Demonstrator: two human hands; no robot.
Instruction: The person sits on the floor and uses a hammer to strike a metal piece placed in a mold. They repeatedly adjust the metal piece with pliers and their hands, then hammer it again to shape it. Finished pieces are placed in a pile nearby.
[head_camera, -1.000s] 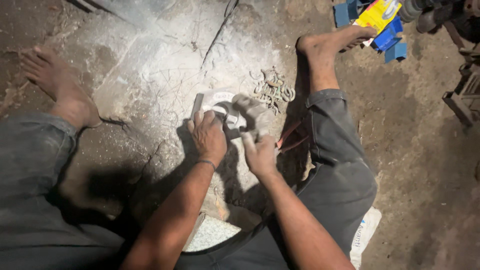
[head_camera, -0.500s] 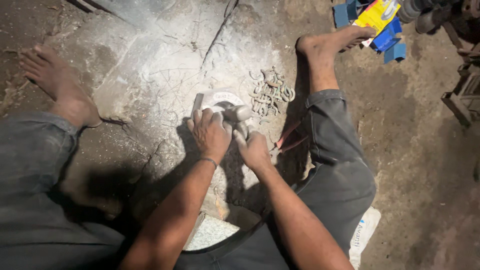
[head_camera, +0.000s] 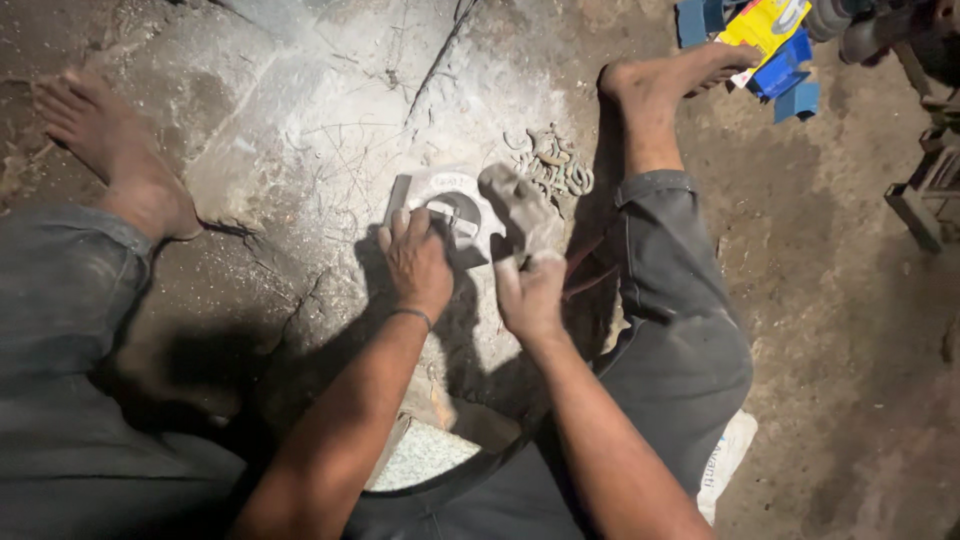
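A: How is the step best done?

B: The round pale-grey metal casting with a dark centre hole should be kept pinned flat on the dusty, cracked stone floor by the left hand, whose fingers are spread and pressed onto the casting's near-left rim. The blow is judged best aimed at the side of the casting away from those fingers, with the head brought down square, so that nothing skids on the white dust.

A: And the right hand?

B: The right hand is wrapped tight round the lower end of a chunky grey dust-caked hammer-like block, which is held tilted, its upper end raised just beside the casting's right edge. Whether it touches the casting cannot be told.

A: Where does the casting lie relative to each grip?

B: It lies under the left fingertips and just ahead and left of the right fist, between the spread legs. A heap of small curled metal hooks lies near, beyond the block.
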